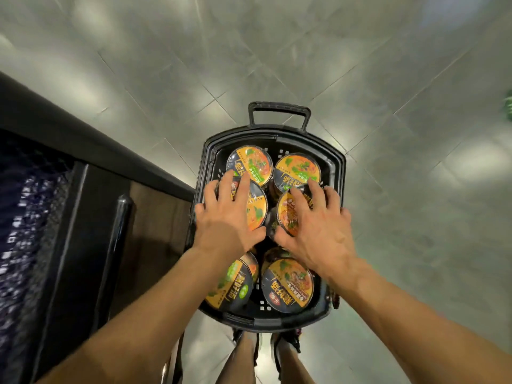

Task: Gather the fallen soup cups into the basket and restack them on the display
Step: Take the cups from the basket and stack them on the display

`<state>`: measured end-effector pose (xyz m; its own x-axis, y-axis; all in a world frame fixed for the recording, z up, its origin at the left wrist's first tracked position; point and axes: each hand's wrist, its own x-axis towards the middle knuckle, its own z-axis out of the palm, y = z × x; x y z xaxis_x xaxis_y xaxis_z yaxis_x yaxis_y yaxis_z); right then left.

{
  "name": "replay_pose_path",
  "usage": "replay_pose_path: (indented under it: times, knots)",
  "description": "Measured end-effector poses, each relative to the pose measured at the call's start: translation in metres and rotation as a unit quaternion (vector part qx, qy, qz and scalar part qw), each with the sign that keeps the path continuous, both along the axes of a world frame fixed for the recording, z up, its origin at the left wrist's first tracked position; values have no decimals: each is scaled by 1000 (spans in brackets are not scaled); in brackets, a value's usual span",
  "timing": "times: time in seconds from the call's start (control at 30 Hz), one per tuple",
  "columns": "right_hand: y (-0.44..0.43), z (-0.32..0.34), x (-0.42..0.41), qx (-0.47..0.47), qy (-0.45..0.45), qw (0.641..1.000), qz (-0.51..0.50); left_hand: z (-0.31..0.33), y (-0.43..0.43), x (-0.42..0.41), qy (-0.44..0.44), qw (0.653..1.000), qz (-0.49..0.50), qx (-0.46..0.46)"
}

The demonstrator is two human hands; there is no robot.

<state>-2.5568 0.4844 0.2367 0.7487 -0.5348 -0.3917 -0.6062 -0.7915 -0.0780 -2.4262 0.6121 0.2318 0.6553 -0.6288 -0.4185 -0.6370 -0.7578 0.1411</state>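
In the black plastic basket (339,162) on the grey tiled floor (388,79), each grip clasps from above an upright cup directly beneath it: the left grip (227,217) the round orange-and-black lidded left middle soup cup (257,209), the right grip (318,225) the matching right middle soup cup (288,214).

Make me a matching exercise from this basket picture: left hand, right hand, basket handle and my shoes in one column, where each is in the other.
Things: 1 left hand; 2 right hand; 3 basket handle; 4 shoes.
Places: A at the far end of the basket; B gripping the middle-right cup; C past the basket's near edge; D gripping the middle-left cup.
Pairs: 1-D; 2-B; 3-A; 4-C.
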Motion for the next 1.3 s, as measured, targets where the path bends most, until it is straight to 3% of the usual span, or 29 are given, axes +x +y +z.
replay_pose_path:
  times: [0.2,0.37,0.77,1.0,1.3]
  knots:
    - [-19,118,9,-17,-37,999,-17,119,-11,5,-20,999,8,-30]
    - [-33,253,10,-42,-100,994,-30,255,-25,12,-18,998,29,-59]
    - [-43,538,23,-136,-208,967,46,530,-31,17,-126,975,30,-178]
    - [-20,617,30,-152,-276,940,129,628,8,4,-200,956,91,-196]
    - [69,652,49,-123,-305,906,265,675,125,-23,-219,938,228,-142]
